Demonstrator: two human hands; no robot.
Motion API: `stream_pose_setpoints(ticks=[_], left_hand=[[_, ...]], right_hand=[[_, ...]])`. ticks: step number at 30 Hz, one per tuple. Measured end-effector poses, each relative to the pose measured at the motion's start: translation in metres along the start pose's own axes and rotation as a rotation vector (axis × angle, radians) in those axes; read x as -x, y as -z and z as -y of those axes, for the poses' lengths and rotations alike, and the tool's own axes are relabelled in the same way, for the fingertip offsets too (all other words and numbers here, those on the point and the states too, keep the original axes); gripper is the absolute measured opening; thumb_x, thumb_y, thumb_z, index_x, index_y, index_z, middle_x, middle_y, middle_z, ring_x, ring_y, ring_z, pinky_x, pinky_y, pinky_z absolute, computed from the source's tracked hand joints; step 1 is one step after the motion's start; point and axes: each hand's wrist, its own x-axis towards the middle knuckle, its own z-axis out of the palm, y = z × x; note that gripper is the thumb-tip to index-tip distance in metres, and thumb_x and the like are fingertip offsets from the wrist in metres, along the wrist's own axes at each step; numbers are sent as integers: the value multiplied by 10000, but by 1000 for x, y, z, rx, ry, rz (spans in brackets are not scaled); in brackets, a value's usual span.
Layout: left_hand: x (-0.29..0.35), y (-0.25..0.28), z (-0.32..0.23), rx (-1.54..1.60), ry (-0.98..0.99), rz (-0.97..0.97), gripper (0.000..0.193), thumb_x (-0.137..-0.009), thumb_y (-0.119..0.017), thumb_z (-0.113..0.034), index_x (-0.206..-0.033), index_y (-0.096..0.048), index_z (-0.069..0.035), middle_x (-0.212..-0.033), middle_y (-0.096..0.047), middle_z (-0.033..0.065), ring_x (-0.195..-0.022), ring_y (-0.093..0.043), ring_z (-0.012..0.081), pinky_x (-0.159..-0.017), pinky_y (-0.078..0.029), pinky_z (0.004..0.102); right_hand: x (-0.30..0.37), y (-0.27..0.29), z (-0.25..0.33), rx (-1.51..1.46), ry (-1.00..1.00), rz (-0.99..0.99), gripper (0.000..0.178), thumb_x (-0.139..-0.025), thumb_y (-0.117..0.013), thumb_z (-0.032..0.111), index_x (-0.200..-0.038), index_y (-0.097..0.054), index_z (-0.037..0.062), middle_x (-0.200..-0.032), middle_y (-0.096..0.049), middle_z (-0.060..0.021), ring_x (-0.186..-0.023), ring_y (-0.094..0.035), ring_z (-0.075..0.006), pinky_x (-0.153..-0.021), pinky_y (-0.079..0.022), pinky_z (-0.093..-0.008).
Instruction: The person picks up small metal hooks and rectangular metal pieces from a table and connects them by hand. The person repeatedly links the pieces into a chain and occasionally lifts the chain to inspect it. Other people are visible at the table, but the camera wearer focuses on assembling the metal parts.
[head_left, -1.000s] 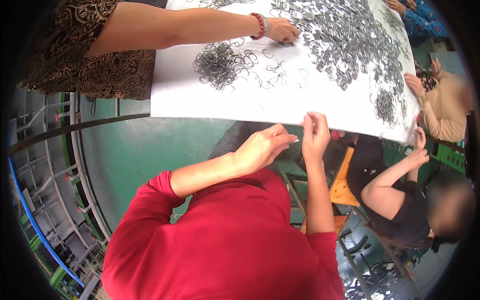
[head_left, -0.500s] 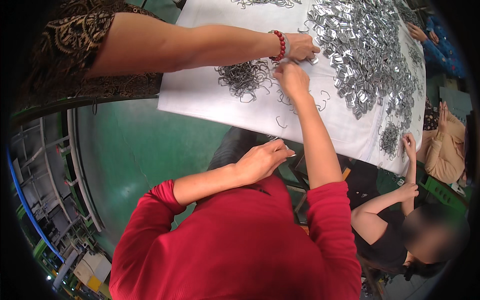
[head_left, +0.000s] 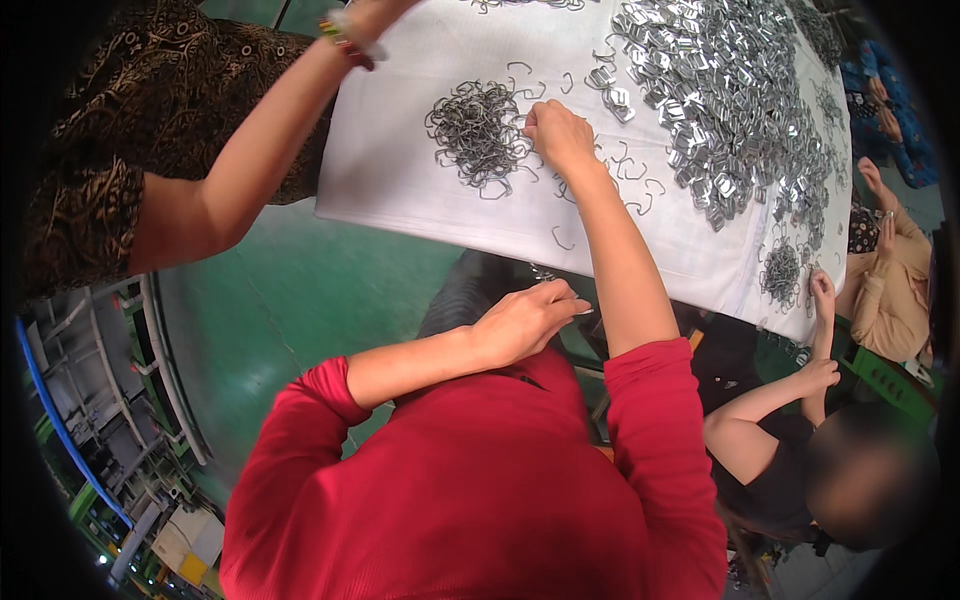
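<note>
My right hand [head_left: 562, 135] is over the white-covered table, its fingers pinched together at the right edge of a heap of bent metal wire rings [head_left: 472, 135]. What those fingertips hold, if anything, is too small to make out. Close to my lap, my left hand [head_left: 525, 320] is closed, and a small silver metal piece [head_left: 584, 308] shows at its fingertips. Loose wire rings [head_left: 630, 180] are scattered beside my right wrist. Beyond it lie a few flat silver metal buckles [head_left: 617, 100], apart from the big buckle pile [head_left: 720, 120].
At the left, a co-worker's arm [head_left: 270, 150] with bracelets reaches over the white table cover [head_left: 390, 200]. Another person [head_left: 770, 440] sits at the right, by a smaller wire heap [head_left: 780, 272]. Further people sit along the far right. Metal racks [head_left: 110, 390] stand at the left.
The co-worker's arm has drawn back to the upper left, uncovering the wire heap and loose buckles. My right hand has shifted slightly left to the heap's edge. My left hand is practically still.
</note>
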Motion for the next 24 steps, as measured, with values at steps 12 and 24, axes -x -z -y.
stream_pose_setpoints(ticks=[12, 24], left_hand=[[-2, -7, -11, 42, -78, -166, 259, -808, -595, 45, -1055, -607, -31, -816, -556, 115, -703, -572, 265, -628, -467, 348], [-17, -18, -43, -18, -126, -144, 278, -791, -628, 16, -1060, -640, -53, -882, -612, 108, -771, -625, 250, -662, -503, 334]], right_hand=[[151, 42, -23, -966, -205, -467, 212, -807, -626, -5, -985, -512, -28, -854, -601, -112, -740, -622, -157, -631, -507, -260], [301, 48, 23, -1385, -312, -725, 269, -820, -619, -66, -1037, -467, -14, -881, -612, -113, -754, -643, -158, -671, -540, -255]])
